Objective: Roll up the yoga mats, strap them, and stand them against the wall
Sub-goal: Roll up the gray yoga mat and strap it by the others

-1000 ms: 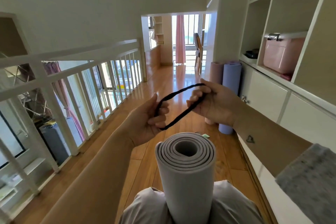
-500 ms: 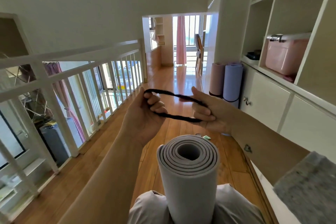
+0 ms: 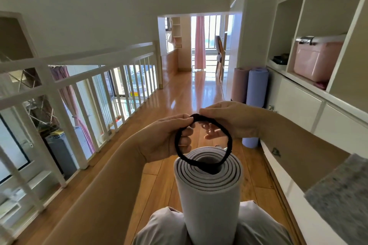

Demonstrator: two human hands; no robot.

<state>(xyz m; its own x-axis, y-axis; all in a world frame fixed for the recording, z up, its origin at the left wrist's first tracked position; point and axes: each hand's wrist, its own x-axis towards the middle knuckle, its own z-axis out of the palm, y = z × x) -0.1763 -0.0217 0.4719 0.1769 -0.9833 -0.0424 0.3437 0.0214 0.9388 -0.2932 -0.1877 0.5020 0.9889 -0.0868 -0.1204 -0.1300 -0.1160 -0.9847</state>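
The band is pinched by both the left hand and right hand, above the mat. If stretched unevenly, it could snap free or unroll the outer layer.

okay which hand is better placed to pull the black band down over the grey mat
Probably the left hand: its fingers sit lower along the black band, beside the grey mat top. The right hand pinches only the loop's top.

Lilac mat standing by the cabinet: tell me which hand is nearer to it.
Right. The right hand overlaps the lilac mat in the picture, directly in front of its lower part, pinching the black band. The left hand holds the band's other side, further left.
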